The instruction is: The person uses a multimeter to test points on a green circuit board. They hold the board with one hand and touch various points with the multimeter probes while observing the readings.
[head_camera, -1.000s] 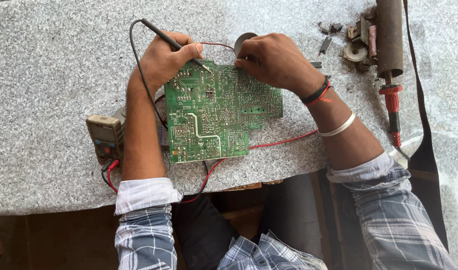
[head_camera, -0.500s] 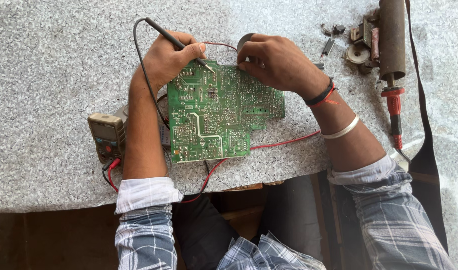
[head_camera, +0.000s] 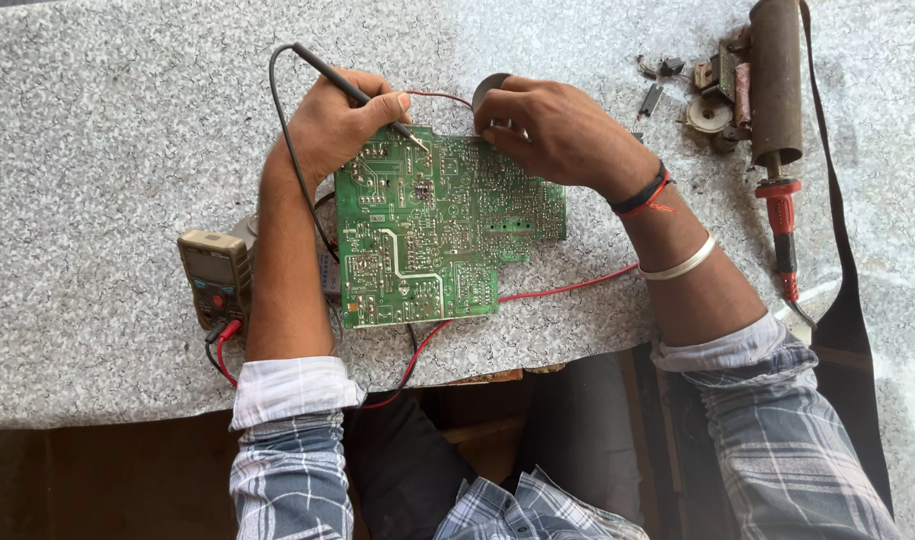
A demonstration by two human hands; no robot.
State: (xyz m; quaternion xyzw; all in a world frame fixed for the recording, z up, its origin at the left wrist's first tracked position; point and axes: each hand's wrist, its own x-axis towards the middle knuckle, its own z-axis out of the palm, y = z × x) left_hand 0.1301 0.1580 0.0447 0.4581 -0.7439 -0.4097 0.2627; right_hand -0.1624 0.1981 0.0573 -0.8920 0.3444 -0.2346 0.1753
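With both hands on the green circuit board [head_camera: 438, 235], it's probing time.
Left hand [head_camera: 338, 125] pinches the black probe [head_camera: 353, 92]; right hand [head_camera: 553, 130] fingers curl at the board's top edge, can't tell what's gripped.

Rolled plaid sleeves [head_camera: 296, 420], silver bangle [head_camera: 681, 266], black-red wrist thread [head_camera: 642, 194]

**Materials and finishes, bench top**

Bench [head_camera: 108, 120]: speckled grey stone-look surface, matt, fine-grained.
Circuit board [head_camera: 433, 235]: green lacquered laminate, slight sheen, dotted with dull silvery solder points.
Black probe [head_camera: 333, 78]: smooth plastic, matt; lead rubbery.
Multimeter [head_camera: 216, 275]: yellowish plastic casing, worn.
Soldering iron [head_camera: 778, 80]: rusty brown metal barrel, red plastic grip.
Bangle [head_camera: 683, 265]: polished metal.
Shirt sleeves [head_camera: 293, 400]: woven checked cloth.
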